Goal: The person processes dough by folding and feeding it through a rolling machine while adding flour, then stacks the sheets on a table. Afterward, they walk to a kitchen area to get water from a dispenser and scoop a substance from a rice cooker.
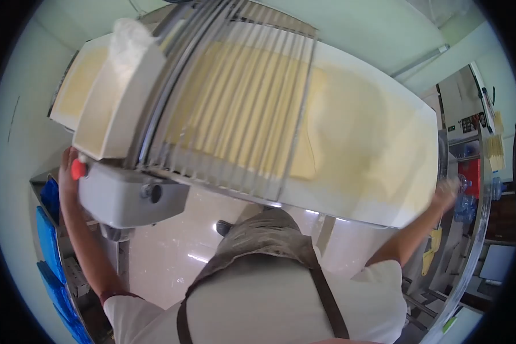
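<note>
A dough sheeter stands in front of me, with a flat sheet of yellow dough point(305, 163) on its white belt point(350, 207). Much of the dough lies under a wire guard point(295, 137). My left hand point(68, 166) is at the left side of the grey housing point(133, 198), beside a red knob point(78, 168); its fingers are partly hidden. At the belt's right end is my right hand point(446, 195), smeared by motion, so I cannot make out its fingers.
A white trough point(97, 133) with a plastic bag point(131, 43) sits on the machine's left part. Blue plastic-wrapped items point(50, 243) fill shelves at left. On the right stands a rack with clear bottles point(465, 207) and a yellow tool point(427, 262).
</note>
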### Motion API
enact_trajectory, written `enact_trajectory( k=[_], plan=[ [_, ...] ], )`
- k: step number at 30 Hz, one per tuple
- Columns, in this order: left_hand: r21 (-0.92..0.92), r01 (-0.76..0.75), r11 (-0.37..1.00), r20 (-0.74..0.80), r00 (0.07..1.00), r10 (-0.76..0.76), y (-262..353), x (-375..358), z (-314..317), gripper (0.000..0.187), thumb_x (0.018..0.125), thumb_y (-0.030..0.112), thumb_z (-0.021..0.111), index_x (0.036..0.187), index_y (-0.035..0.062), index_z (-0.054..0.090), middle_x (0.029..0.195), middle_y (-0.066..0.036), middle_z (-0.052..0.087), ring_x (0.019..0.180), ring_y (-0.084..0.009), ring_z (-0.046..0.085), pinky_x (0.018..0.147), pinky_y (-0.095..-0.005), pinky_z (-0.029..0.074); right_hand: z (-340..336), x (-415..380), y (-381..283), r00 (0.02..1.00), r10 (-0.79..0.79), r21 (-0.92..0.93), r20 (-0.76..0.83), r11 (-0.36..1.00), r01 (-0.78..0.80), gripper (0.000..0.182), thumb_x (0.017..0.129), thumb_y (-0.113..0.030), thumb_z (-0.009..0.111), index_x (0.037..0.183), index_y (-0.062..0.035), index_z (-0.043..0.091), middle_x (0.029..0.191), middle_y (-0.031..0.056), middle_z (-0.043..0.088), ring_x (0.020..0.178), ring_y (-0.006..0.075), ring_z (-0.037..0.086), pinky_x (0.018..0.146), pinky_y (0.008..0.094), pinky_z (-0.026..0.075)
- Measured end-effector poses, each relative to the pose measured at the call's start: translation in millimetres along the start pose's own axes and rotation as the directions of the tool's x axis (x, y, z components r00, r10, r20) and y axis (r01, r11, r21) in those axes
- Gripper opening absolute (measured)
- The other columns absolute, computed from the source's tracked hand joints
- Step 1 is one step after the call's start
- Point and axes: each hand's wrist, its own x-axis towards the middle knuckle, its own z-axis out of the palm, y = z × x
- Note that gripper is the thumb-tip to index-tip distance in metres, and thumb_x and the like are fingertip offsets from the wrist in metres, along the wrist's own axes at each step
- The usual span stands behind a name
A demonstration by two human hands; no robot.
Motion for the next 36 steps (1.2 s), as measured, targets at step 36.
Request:
enact_trajectory(
  k=[36],
  plan=[
    [0.569, -0.019, 0.822, 0.172, 0.98, -0.097, -180.1, 105.8, -79.7, 0.045, 0.093, 0.028, 0.038, 0.127, -0.0004, 0.046, 0.12, -0.021, 0.056, 0.111, -0.0322, 0.054, 0.092, -0.0404, 0.041, 36.9, -59.9, 133.3, 0.953, 0.302, -0.751, -0.002, 0.629, -0.201, 0.029, 0.089, -0.01, 0.039, 0.111, 0.0012, 0.055, 0.076, 0.0077, 0.057, 0.064, 0.0146, 0.056, 0.054, 0.0245, 0.046]
  ],
)
